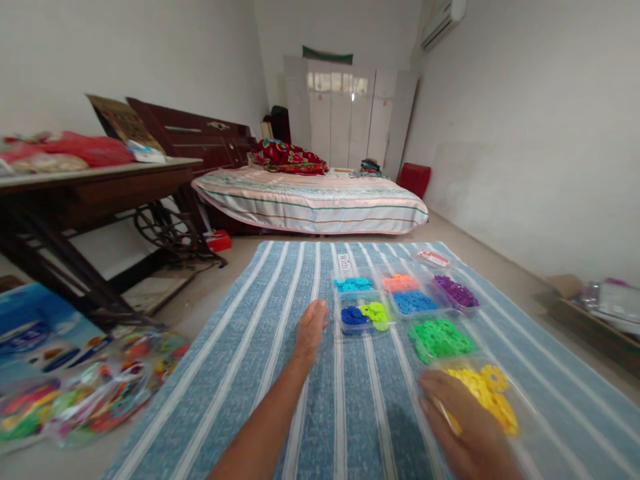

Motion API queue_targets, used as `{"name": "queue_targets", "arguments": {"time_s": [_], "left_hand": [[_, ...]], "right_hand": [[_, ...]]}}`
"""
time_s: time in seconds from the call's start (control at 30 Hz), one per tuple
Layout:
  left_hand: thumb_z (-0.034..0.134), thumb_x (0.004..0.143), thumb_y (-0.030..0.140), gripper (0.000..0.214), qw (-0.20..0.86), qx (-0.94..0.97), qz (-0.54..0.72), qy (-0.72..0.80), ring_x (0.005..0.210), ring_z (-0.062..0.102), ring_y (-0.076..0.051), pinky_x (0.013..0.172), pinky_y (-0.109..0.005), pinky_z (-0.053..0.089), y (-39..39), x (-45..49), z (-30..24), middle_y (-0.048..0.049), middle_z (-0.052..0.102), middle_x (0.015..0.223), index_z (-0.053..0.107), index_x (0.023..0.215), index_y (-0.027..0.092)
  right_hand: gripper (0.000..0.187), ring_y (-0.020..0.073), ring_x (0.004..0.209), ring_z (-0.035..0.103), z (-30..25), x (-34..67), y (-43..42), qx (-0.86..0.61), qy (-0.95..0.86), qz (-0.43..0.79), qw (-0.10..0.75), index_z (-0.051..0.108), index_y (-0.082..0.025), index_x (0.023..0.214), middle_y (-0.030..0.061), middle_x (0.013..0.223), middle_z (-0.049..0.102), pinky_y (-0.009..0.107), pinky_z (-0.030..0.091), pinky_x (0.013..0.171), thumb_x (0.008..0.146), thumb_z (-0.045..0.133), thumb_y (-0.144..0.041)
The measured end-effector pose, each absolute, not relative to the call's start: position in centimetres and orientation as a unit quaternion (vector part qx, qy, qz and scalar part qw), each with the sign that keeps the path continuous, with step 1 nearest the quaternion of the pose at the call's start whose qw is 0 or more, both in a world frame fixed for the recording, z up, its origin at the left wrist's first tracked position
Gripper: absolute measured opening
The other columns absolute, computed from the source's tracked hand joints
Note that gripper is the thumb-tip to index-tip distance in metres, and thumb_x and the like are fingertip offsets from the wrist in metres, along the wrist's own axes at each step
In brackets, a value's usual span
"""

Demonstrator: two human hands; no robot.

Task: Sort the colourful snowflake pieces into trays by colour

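Your left hand flat, open, empty on the striped mat, blue-and-lime tray at its 3 o'clock, your right hand on the yellow-piece tray, grip unclear.

Mat laid on floor, trays clustered on its right-centre. Left hand set flat on mat, just left of divided tray. Right hand placed on nearest tray, possibly gripping its edge (blurred). Second tray set directly behind it. Bed located behind mat, table far left, bagged toys left of mat.
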State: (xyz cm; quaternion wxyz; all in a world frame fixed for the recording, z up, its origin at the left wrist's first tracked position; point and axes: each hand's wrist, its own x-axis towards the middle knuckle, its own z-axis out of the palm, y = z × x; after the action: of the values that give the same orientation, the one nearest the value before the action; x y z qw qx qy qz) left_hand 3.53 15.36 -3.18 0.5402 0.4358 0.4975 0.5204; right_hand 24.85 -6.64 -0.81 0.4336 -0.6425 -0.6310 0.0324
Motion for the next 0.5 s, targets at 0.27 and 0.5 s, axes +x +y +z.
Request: {"name": "queue_targets", "arguments": {"time_s": [0.27, 0.5], "left_hand": [[0.063, 0.074, 0.051, 0.052, 0.542, 0.409, 0.549, 0.488, 0.109, 0.059, -0.027, 0.090, -0.040, 0.048, 14.0, -3.1, -2.8, -0.0169, 0.059, 0.121, 0.059, 0.109, 0.013], [0.063, 0.074, 0.051, 0.052, 0.542, 0.456, 0.528, 0.468, 0.110, 0.059, -0.028, 0.090, -0.038, 0.048, 13.1, -3.4, -3.1, -0.0149, 0.062, 0.119, 0.061, 0.110, 0.014]], "right_hand": [[0.037, 0.0251, 0.121, 0.044, 0.0, 20.0, 4.9, -0.677, -0.695, -0.106, 0.217, 0.060, -0.018, 0.113, 0.0093, 0.115, 0.061, 0.040, 0.039, 0.100, 0.083, 0.041, -0.010], [0.030, 0.0237, 0.086, 0.059, 0.1, 19.7, 5.8, -0.704, -0.700, -0.048, 0.106, 0.066, -0.018, 0.090, 0.0093, 0.089, 0.067, 0.033, 0.043, 0.072, 0.088, 0.037, -0.014]]}}
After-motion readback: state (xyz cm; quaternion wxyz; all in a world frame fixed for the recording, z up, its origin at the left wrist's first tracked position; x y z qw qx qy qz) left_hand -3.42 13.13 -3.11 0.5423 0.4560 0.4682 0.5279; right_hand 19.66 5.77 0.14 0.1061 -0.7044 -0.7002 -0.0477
